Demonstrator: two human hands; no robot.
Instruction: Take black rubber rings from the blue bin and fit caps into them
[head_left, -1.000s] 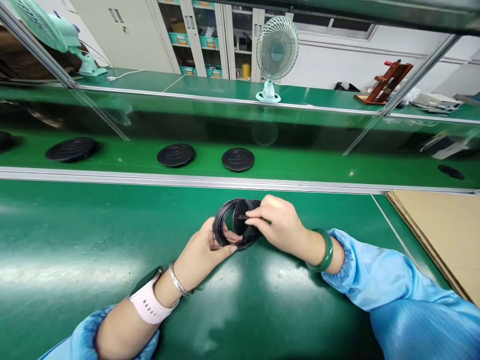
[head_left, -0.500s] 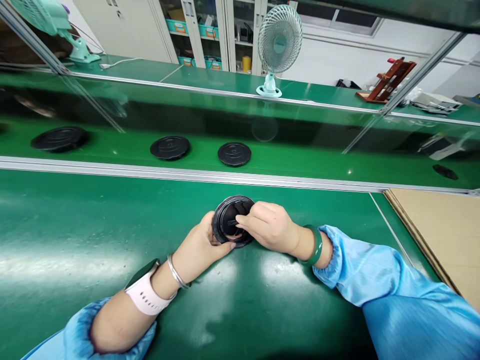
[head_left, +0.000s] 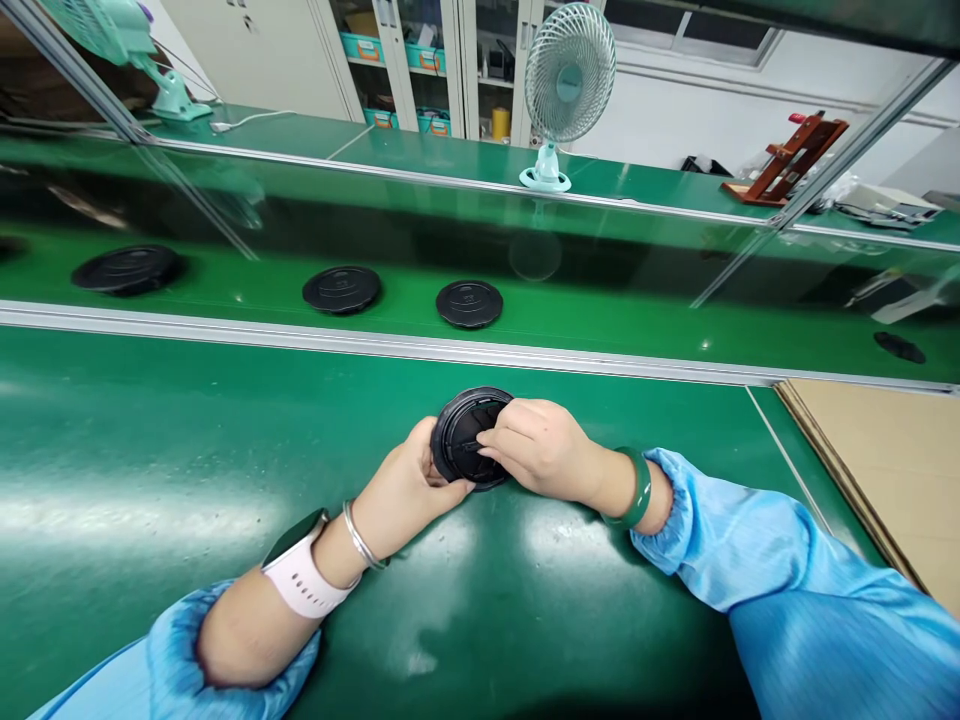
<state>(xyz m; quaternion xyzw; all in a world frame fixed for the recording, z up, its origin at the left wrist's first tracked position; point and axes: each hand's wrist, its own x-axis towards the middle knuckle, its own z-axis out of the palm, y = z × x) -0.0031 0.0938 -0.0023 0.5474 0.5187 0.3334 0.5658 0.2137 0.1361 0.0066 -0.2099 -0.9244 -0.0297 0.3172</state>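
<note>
A round black plastic disc part rests tilted on the green bench mat in front of me. My left hand grips its lower left rim with thumb and fingers. From the right, my right hand presses fingertips onto the disc's inner face, covering its right side. A small inner piece under those fingertips is mostly hidden. Both forearms wear blue sleeves, with a white watch on the left wrist and a green bangle on the right.
Three similar black discs lie on the green conveyor belt behind a metal rail. A small black piece lies far right on the belt. A desk fan stands on the shelf above. Cardboard lies at the right.
The loose inner disc that stood half out of the black ring a second ago now sits flat inside it. My right fingers moved onto its face.
</note>
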